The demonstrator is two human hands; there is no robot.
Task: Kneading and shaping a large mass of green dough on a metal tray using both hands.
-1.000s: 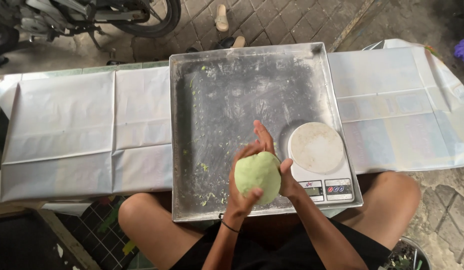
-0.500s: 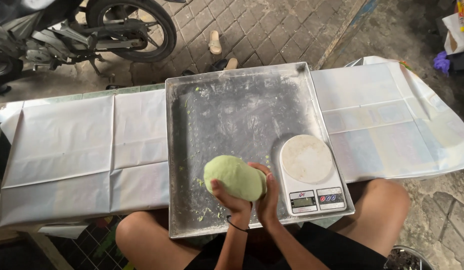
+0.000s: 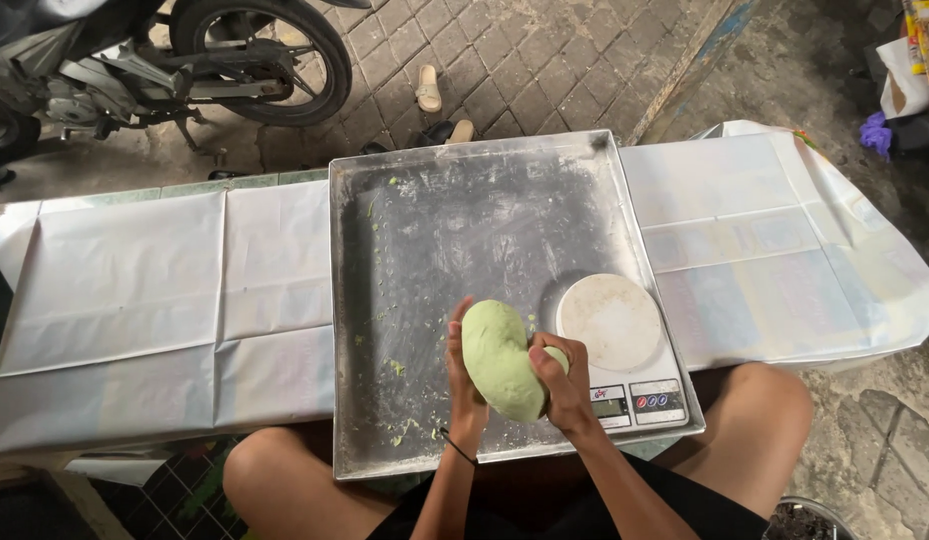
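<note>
A lump of pale green dough (image 3: 498,358) is held between both hands above the near part of a metal tray (image 3: 385,230), close to its near edge. The left hand (image 3: 462,372) is pressed against the dough's left side with fingers spread upward, and the right hand (image 3: 560,382) is clasped round its right side, thumb dug into the dough. A dark band (image 3: 457,446) is worn on the left wrist. The tray's floor is dusted with flour and dotted with green crumbs (image 3: 395,368). A white scale (image 3: 620,345) with a round platform is set in the tray's near right corner, just beside the right hand. The tray rests on a table covered in white sheeting (image 3: 165,290). A motorcycle (image 3: 165,60) is parked beyond the table's far left edge, and sandals (image 3: 429,88) lie on the paving
</note>
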